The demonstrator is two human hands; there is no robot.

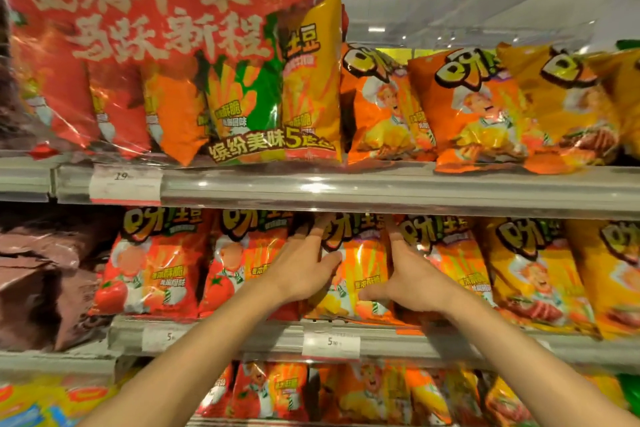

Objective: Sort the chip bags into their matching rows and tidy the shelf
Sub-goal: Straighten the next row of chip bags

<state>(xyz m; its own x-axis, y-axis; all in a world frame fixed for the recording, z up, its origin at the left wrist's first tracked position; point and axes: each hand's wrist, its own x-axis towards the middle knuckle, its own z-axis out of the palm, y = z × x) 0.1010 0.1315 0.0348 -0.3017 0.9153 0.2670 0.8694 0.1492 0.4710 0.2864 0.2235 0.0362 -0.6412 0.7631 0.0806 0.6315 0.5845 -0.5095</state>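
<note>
At the far left of the middle grey metal shelf (214, 336) lies a heap of crumpled brown foil bags (45, 274), and just beside them stand two glossy red tomato-flavour chip bags (152, 263), upright and touching side by side. Above these, on the upper grey shelf (381, 191), a large red clear-windowed multipack sack (166, 55) holds five small chip bags in red, orange, green and yellow. In the middle row's centre stands the orange chip bag with a yellow base (360, 270), upright at the shelf front between the red bags and the next row. The left hand (304, 267) presses its left edge, fingers stretched up along the side and thumb laid across the front; the right hand (405, 274) holds its right edge likewise, fingers up behind the top, thumb on the lower front, so the bag is clasped between both hands. A white price tag (330, 345) sits on the rail beneath it. To the right stand yellow steak-picture chip bags (533, 274), leaning slightly. The bottom shelf holds more red and orange bags (311, 392).
</note>
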